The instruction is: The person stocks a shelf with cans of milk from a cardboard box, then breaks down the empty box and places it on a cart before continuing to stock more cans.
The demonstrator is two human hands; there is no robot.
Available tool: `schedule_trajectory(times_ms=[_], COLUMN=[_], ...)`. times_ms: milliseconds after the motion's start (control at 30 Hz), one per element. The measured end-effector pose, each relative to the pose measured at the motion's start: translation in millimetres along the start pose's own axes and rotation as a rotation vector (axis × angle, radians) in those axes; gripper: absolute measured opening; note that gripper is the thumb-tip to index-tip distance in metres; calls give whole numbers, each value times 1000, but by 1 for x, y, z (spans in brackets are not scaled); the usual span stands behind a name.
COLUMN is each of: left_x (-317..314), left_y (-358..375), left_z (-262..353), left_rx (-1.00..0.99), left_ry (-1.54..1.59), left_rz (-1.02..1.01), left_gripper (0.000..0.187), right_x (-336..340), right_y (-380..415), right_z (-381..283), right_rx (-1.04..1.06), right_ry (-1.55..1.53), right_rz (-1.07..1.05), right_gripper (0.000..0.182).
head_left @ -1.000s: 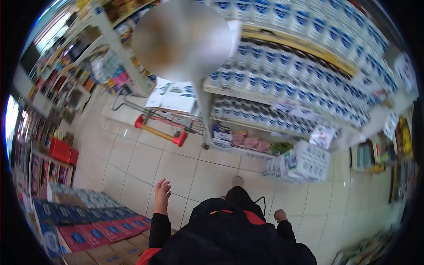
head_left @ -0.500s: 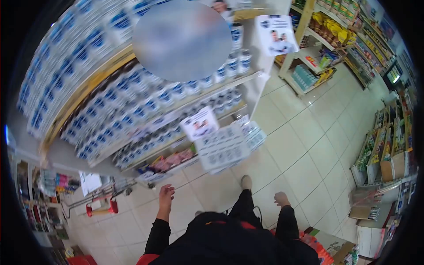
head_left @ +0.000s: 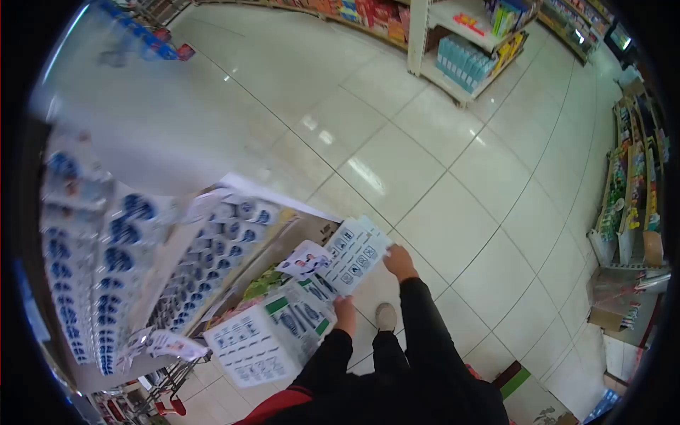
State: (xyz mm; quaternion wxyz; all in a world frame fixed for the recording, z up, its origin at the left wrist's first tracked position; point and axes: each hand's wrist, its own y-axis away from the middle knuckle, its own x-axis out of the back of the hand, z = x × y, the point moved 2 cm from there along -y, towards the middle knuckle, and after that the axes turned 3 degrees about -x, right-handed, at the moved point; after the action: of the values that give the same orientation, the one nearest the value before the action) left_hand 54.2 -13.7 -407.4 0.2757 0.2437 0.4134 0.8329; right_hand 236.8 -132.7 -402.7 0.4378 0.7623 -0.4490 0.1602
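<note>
My right hand [head_left: 400, 261] is closed at the edge of a white printed panel [head_left: 359, 256] that stands at the end of the shelf. Lower and to the left, my left hand [head_left: 345, 312] touches the right side of a clear-sided display with green labels [head_left: 301, 315]; its fingertips are too small to make out. Another white panel with printed icons [head_left: 253, 346] faces out on the near side of that display. A small card with a picture of people [head_left: 306, 260] sticks out between the panels.
Shelves of white and blue containers [head_left: 219, 258] rise at the left. A cart with a red handle [head_left: 170, 406] stands at the lower left. Green boxes [head_left: 464, 62] sit on a rack at the top, racks [head_left: 623, 177] line the right, and an open carton [head_left: 531, 393] is at the lower right.
The view has turned and moved closer to the shelf end. Both my hands, free over the floor before, have reached forward to the white panels and the display.
</note>
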Motion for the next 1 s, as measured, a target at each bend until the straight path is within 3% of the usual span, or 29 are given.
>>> schedule_trajectory(times_ms=[33,100,200,300,333,567,700,767,800,833,900,1000], left_x=[1,20,8,5,7,19,20,15,13,7,1,-8], left_y=[-18,-92,-86,-105,-128,-111,-110,-111,-112,-118,-127,-138], left_z=[3,-22,15,27,4,-37,-50,-57,-58,-57,-49,-44], left_rx=[92,82,53,150,20,153,187,203,205,200,193,172], left_ry=[61,4,97,76,162,196,220,227,235,239,246,249], left_rz=[84,53,-27,-21,-64,-74,-94,-112,-122,-140,-172,-183], left_gripper=[32,33,37,43,50,50,51,51,51,52,52,52], right_x=[-2,-17,-37,-64,-68,-52,-46,-59,-62,-65,-92,-109], right_y=[-18,-50,-77,-85,-84,-36,-12,-21,-25,-31,-40,-49], right_z=[-12,-25,-38,-25,-19,23,92,132,140,151,173,185], right_rx=[-1,4,22,-69,-55,-153,-145,-287,-299,-294,-31,46], right_ry=[-14,30,2,49,12,2,-135,-611,-638,-629,-960,-883], right_rz=[-32,-48,5,-149,-112,17,37,-294,-352,-346,-545,-498], right_gripper=[30,35,44,50,48,42,46,60,73,73,80,76])
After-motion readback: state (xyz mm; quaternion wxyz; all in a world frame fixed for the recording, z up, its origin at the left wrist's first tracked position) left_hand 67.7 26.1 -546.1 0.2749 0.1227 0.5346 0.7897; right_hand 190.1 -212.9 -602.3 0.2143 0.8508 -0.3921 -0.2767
